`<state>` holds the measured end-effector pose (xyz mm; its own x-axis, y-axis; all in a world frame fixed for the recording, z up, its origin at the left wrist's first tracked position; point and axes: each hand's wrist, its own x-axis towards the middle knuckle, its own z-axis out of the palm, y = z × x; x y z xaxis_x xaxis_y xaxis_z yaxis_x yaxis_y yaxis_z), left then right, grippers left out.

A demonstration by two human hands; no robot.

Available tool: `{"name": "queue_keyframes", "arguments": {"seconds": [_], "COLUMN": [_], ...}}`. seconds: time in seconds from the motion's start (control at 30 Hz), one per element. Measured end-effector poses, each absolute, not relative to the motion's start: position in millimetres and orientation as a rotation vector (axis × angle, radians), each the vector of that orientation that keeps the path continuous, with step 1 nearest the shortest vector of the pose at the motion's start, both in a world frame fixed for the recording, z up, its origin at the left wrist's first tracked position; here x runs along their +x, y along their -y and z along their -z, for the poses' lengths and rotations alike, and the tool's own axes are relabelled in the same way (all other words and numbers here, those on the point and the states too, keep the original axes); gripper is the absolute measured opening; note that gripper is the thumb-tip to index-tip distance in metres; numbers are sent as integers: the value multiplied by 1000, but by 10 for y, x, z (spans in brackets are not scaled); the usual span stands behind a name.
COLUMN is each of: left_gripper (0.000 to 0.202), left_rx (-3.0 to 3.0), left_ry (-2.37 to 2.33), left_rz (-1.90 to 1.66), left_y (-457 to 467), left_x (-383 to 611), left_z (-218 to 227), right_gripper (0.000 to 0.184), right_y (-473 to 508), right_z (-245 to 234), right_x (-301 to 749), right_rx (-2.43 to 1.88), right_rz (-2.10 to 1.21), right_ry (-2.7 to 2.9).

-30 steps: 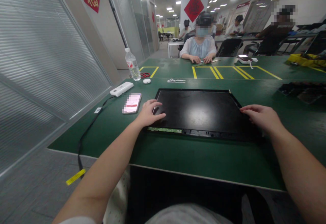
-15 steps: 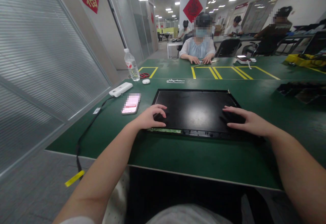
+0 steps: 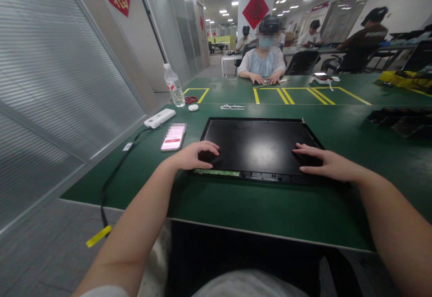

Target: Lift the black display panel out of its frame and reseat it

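Note:
A black flat screen panel (image 3: 258, 146) lies face up on the green table (image 3: 256, 207) in front of me. My left hand (image 3: 192, 155) rests on its near left corner, fingers spread flat on the glass. My right hand (image 3: 326, 162) lies on its near right corner, fingers stretched out and holding nothing. A thin green circuit strip (image 3: 218, 172) shows along the panel's near edge.
A phone (image 3: 173, 138) lies left of the panel, with a white power block (image 3: 159, 118) and its black cable behind it. A water bottle (image 3: 174, 85), red scissors (image 3: 191, 99) and small screws (image 3: 232, 106) sit farther back. A person sits opposite at the table (image 3: 265, 60). Dark parts (image 3: 401, 121) lie at the right.
My right hand has slid from the panel's right edge inward onto its near right corner. My left hand has shifted slightly and stayed on the near left corner.

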<state>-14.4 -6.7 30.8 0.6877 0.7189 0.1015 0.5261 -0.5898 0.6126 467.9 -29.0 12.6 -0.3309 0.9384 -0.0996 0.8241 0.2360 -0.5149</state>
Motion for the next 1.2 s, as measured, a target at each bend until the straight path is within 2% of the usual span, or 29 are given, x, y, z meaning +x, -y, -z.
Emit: {"name": "queue_keyframes", "arguments": {"seconds": [0.27,1.2], "left_gripper": [57,46], "left_rx": [2336,2391], "left_ry": [-1049,-944], "left_rz": [-462,-490], "left_y": [62,79], "left_x": [-171,-144], "left_z": [-306,-276], "right_gripper": [78,78], "right_y": [283,278], "right_z": [-94,-99], "right_x": [4693,4682], "right_rx": [-1647,-1668], "right_rz": [-716,-696], "right_ry": [2274,2266]}}
